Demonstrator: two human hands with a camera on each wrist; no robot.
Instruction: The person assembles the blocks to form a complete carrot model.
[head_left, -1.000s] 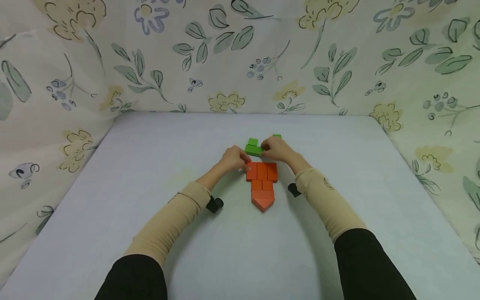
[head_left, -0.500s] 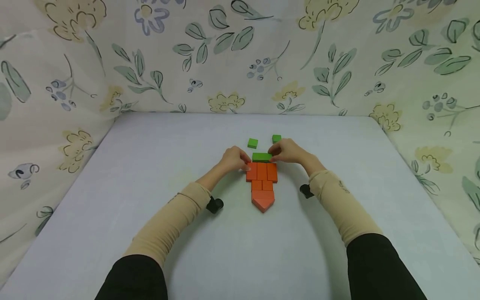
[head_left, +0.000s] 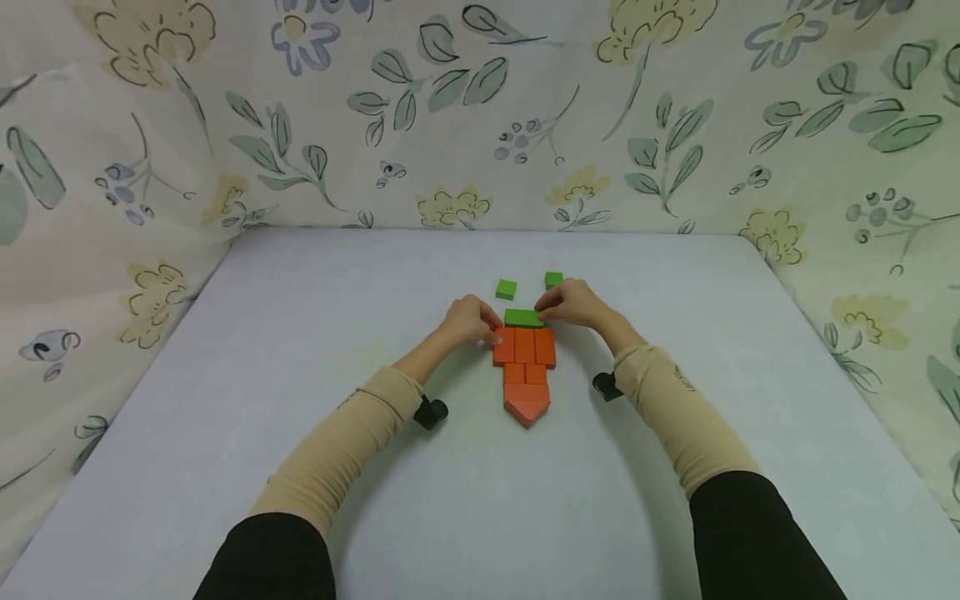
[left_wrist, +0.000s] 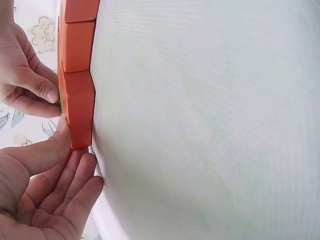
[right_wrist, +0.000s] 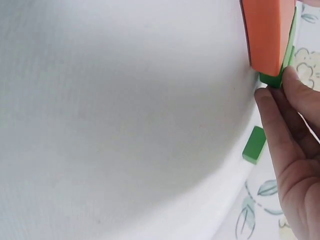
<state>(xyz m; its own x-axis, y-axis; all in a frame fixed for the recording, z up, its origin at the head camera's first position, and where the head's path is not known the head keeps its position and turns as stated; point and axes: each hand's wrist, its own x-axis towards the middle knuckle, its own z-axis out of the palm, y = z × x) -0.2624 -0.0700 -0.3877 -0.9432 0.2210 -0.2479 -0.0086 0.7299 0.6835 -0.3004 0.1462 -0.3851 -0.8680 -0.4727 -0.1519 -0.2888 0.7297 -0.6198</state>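
Observation:
Several orange blocks lie flat in a column, with a pointed orange block at the near end. Across the far end of the column lies a long green block. My right hand pinches its right end between thumb and fingers; in the right wrist view the green block shows past an orange corner. My left hand holds the far-left orange block by its outer end, thumb on its upper edge and fingertips at the end face.
Two small green blocks lie farther back on the white table: one block beyond the long one, the other block behind my right hand. A flowered cloth hangs at the back and sides.
My right hand has brought the long green block nearer and slightly right, from beside the small green block to the far end of the orange column. My left hand stays put.

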